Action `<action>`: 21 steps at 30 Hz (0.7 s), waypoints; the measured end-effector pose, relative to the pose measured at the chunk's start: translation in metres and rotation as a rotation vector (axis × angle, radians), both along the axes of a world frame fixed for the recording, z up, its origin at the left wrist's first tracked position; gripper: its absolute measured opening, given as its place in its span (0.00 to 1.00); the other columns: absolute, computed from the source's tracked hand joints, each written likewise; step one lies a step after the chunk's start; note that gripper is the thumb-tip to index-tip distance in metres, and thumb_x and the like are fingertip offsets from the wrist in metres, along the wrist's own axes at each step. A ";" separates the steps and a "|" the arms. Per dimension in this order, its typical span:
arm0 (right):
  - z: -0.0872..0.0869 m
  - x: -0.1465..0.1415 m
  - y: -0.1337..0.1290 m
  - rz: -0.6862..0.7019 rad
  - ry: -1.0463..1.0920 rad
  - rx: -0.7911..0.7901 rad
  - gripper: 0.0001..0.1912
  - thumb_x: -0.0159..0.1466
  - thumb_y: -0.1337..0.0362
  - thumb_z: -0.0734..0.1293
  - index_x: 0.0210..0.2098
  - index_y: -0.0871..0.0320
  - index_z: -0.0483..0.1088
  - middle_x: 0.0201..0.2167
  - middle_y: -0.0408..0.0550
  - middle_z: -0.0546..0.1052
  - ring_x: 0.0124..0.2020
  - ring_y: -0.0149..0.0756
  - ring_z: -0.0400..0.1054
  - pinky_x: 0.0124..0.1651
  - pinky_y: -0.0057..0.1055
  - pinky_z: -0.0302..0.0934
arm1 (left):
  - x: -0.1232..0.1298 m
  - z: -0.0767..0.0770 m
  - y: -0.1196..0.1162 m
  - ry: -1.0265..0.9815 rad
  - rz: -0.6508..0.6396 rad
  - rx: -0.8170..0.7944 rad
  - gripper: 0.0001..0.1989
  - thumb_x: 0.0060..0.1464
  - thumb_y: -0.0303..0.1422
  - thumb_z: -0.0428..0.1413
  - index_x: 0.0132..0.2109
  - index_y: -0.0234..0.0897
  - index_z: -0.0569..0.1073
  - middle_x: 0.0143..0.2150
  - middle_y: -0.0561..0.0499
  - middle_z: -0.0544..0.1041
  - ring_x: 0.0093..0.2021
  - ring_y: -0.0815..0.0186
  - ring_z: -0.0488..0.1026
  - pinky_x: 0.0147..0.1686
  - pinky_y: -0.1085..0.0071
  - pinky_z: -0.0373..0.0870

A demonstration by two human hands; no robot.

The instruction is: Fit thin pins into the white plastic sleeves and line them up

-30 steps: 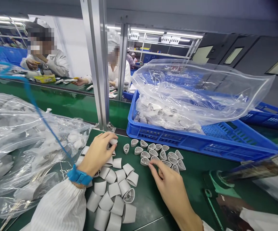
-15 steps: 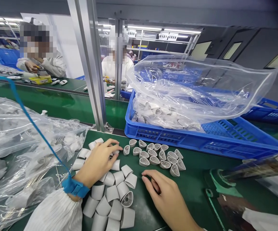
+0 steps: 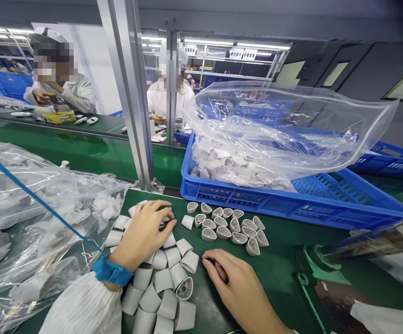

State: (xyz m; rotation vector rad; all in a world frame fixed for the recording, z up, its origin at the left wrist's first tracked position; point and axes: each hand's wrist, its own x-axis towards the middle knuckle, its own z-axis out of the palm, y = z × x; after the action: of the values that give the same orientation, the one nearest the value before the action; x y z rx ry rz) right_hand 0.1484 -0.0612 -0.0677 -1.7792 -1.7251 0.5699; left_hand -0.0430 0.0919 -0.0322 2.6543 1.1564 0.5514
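With the left hand curved over grey parts on the worktop — its hold hidden — and the right hand curled, fingertip contact unclear, a light touch would probably best spare the upright pieces.

Legible text: none. Marks noted, all too small or blurred to be read:

– Yellow bin, far surface: a pale label with dark characters is borne on the side; wording and digits cannot be made out.

– White panels, upper part of the background rack: dark marks in a row are shown; whether lettering or plain shapes, cannot be told.

– Blue container, beside the metal post: small white marks are carried, undecipherable.
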 end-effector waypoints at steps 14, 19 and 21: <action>0.005 -0.003 0.001 0.014 -0.076 0.027 0.11 0.72 0.63 0.58 0.40 0.52 0.72 0.28 0.41 0.73 0.25 0.32 0.66 0.29 0.26 0.56 | 0.033 -0.004 -0.022 0.022 0.005 0.039 0.11 0.64 0.32 0.51 0.49 0.38 0.76 0.43 0.47 0.81 0.47 0.54 0.75 0.50 0.52 0.62; 0.007 -0.003 0.002 0.023 -0.091 0.038 0.11 0.72 0.64 0.58 0.39 0.52 0.72 0.28 0.41 0.73 0.25 0.32 0.66 0.29 0.26 0.54 | 0.031 -0.003 -0.020 0.022 0.034 0.038 0.11 0.65 0.35 0.50 0.47 0.38 0.76 0.40 0.46 0.81 0.45 0.54 0.76 0.50 0.52 0.62; 0.007 -0.003 0.002 0.028 -0.094 0.028 0.11 0.72 0.64 0.58 0.39 0.52 0.72 0.29 0.41 0.74 0.25 0.32 0.65 0.29 0.26 0.54 | 0.031 -0.004 -0.019 0.018 0.035 0.025 0.11 0.64 0.36 0.52 0.47 0.38 0.76 0.40 0.46 0.81 0.45 0.53 0.76 0.51 0.52 0.62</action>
State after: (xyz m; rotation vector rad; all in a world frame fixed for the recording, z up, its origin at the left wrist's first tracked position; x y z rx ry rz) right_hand 0.1454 -0.0594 -0.0607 -1.7906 -1.8148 0.4779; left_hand -0.0115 0.0725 -0.0362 2.6695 1.2112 0.5526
